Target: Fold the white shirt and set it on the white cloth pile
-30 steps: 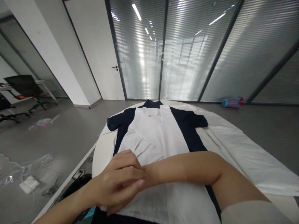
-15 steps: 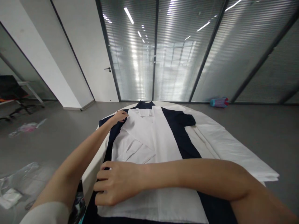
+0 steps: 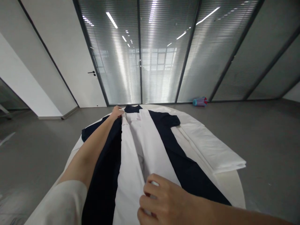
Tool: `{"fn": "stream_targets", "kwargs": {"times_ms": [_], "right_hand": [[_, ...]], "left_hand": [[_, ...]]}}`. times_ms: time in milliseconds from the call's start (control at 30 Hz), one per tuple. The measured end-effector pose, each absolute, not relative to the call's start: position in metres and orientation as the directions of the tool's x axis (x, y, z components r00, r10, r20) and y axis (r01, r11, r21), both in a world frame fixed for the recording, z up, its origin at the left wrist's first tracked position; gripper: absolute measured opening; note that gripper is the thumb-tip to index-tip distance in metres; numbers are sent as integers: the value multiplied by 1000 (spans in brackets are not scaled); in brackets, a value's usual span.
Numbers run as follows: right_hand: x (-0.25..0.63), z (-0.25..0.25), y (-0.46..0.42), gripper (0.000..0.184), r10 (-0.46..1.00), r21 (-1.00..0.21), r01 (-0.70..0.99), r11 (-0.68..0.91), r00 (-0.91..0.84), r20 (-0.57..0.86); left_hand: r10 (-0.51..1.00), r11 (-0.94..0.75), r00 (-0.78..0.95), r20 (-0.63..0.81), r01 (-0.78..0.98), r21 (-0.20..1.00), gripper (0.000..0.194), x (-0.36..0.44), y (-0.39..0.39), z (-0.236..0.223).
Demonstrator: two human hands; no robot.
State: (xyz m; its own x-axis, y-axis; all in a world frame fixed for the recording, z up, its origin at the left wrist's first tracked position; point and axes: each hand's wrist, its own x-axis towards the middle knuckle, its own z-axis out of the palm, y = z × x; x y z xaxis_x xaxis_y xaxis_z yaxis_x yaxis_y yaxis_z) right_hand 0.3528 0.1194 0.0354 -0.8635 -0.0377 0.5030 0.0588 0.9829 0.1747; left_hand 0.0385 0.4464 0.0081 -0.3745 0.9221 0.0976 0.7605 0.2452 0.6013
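A white garment (image 3: 152, 140) lies lengthwise over a navy short-sleeved garment (image 3: 103, 175); its left side is turned inward in a long fold, with a gap along the middle. At the far end, by the garments' neck and shoulder, my left hand (image 3: 117, 112) is closed on the white garment's upper left corner. Nearer me, the fingers of my right hand (image 3: 161, 200) are curled on the edge of the fold; the fingertips are partly hidden. The navy cloth shows on both sides of the white one and at its collar.
Both garments rest on a white table (image 3: 234, 187) with a rounded outline. Folded white cloth (image 3: 206, 143) lies along its right side, overhanging the edge. Beyond are a glass partition with blinds (image 3: 159, 62), a white door (image 3: 77, 62) and a blue and pink bundle (image 3: 199, 101) on the floor.
My right hand has moved rightward with the white garment's left edge, folding it inward and baring navy cloth on the left. My left hand stays near the shoulder. The view has turned right.
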Motion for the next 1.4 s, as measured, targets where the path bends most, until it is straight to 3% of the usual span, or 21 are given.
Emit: {"fn": "stream_targets", "kwargs": {"times_ms": [167,233,433,600,767,833,1000,1133,1267,1400], "right_hand": [[387,8,111,14,82,99,136,986,-902,424],[394,-3,109,14,107,76,154,985,-897,430],[399,-36,106,19,126,28,163,986,-850,511],[393,-49,106,32,171,-76,157,985,-786,594],[391,-59,108,29,199,-88,179,980,-837,509],[390,-65,108,29,213,-91,192,977,-872,442],[390,-77,108,32,223,-130,186,974,-890,397],[394,-77,106,23,185,-96,159,983,-869,459],[399,-75,108,18,137,-63,121,991,-897,421],[398,-79,110,22,131,-65,114,991,-896,424]], "left_hand": [[924,156,-309,225,842,517,42,90,466,-2],[926,138,-286,248,865,482,40,108,466,-12],[927,88,-223,302,911,403,27,134,453,-37],[903,59,-215,373,920,387,36,138,452,-34],[927,-59,-85,366,929,366,19,147,446,-33],[920,-97,-50,390,932,348,28,152,437,-32],[870,-333,196,452,910,247,38,155,407,-26],[825,-528,472,313,840,124,46,148,396,-34],[881,-472,463,93,850,234,53,140,401,-44],[900,-436,395,185,836,335,40,144,411,-35]]}}
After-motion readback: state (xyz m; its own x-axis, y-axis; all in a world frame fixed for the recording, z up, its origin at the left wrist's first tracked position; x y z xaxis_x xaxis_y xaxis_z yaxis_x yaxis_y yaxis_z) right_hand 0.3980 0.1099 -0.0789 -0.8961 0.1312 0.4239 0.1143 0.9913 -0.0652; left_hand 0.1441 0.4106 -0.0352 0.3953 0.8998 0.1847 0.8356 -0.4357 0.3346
